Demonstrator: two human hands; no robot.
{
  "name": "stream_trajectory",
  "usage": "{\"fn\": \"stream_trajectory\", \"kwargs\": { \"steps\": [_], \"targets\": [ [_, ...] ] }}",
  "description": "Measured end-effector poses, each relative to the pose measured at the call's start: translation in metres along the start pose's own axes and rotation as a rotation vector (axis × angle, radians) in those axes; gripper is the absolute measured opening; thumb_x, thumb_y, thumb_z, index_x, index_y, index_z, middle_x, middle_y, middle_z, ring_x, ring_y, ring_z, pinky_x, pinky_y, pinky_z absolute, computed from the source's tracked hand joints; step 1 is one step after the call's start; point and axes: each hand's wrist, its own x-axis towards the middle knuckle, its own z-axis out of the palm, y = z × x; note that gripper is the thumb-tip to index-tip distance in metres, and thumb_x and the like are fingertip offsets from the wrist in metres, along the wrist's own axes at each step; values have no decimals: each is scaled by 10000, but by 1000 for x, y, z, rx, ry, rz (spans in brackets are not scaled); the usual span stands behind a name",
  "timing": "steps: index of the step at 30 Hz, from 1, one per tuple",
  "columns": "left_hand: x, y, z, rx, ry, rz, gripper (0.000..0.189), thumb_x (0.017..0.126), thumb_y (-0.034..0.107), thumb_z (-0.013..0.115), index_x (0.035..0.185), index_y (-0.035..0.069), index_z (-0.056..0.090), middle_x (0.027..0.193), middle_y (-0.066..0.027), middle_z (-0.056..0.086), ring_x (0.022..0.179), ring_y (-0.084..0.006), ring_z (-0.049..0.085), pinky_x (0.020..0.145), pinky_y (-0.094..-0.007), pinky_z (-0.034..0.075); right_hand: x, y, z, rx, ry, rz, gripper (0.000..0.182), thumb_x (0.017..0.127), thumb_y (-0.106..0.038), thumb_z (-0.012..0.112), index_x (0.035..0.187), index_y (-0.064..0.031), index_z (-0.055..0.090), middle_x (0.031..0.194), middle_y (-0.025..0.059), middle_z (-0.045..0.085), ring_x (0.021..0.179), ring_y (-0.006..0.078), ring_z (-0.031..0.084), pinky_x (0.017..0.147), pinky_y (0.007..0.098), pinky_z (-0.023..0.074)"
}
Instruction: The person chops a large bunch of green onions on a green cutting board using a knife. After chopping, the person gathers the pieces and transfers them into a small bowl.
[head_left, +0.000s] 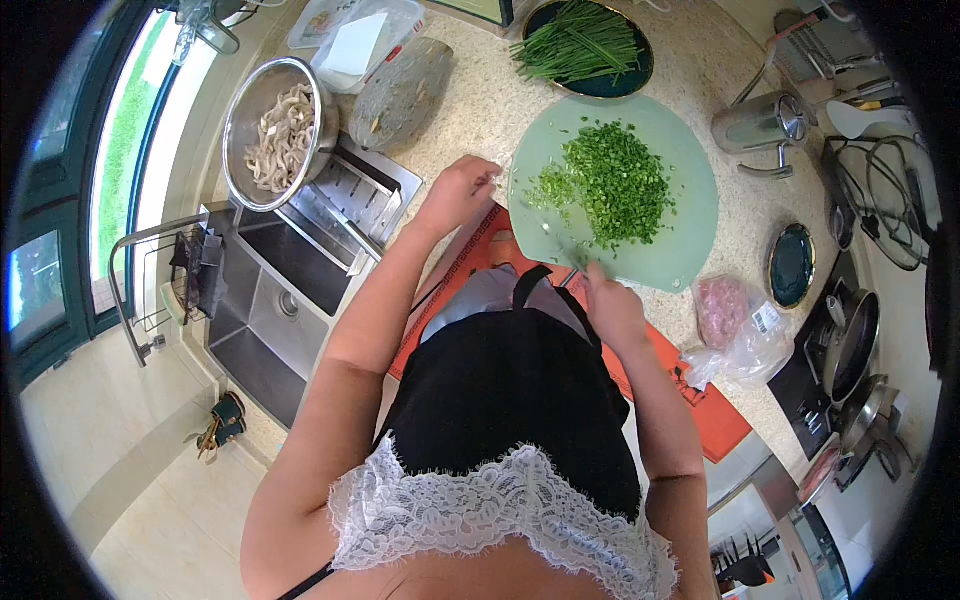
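Note:
A pale green glass-like cutting board (622, 270) lies on the stone counter before me. On it is a pile of chopped green onions (626, 184), with lighter bits at its left side. My right hand (615, 304) grips the handle of a knife (566, 251) at the board's near edge, its blade pointing up and left over the board. Just left of the board, my left hand (465, 191) hovers with bent fingers and holds nothing visible. Behind the board a dark plate (645, 71) bears long green chives (581, 45).
At the left, a steel bowl of pale strips (281, 139) stands by the sink (277, 304), near a grey-green gourd (401, 94). Bagged ground meat (724, 311), a small dark dish (791, 266), a steel pitcher (757, 124) and a stove with a pan (851, 345) are at the right.

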Motion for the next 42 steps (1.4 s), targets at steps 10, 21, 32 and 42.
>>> {"fn": "stream_trajectory", "kwargs": {
  "steps": [10, 21, 32, 42],
  "targets": [
    [21, 3, 8, 239, -49, 36, 177, 753, 59, 671, 929, 41, 661, 844, -138, 625, 800, -283, 655, 728, -367, 533, -7, 1, -8, -55, -34, 39, 216, 915, -139, 487, 1113, -68, 440, 833, 225, 672, 735, 434, 662, 634, 518, 532],
    [28, 5, 3, 88, -80, -50, 224, 747, 86, 687, 959, 29, 639, 806, -135, 664, 710, -267, 647, 680, -361, 521, 5, -16, 4, 34, 3, -12, 217, 983, -257, 463, 1098, -75, 442, 784, 247, 652, 732, 464, 634, 647, 557, 497],
    [45, 3, 12, 379, -141, 2, 141, 734, 106, 706, 846, 35, 657, 728, -105, 663, 692, -253, 657, 659, -359, 522, -9, 7, -16, 53, 62, 50, 253, 986, -284, 467, 1115, -67, 444, 760, 246, 645, 722, 463, 627, 635, 554, 485],
    [33, 19, 25, 151, -94, 54, 152, 790, 59, 651, 940, 32, 654, 896, -150, 663, 785, -256, 665, 748, -333, 532, -32, 27, -19, -53, -21, -44, 203, 977, -270, 486, 1067, -88, 483, 800, 195, 663, 705, 405, 646, 619, 516, 508]
  ]
}}
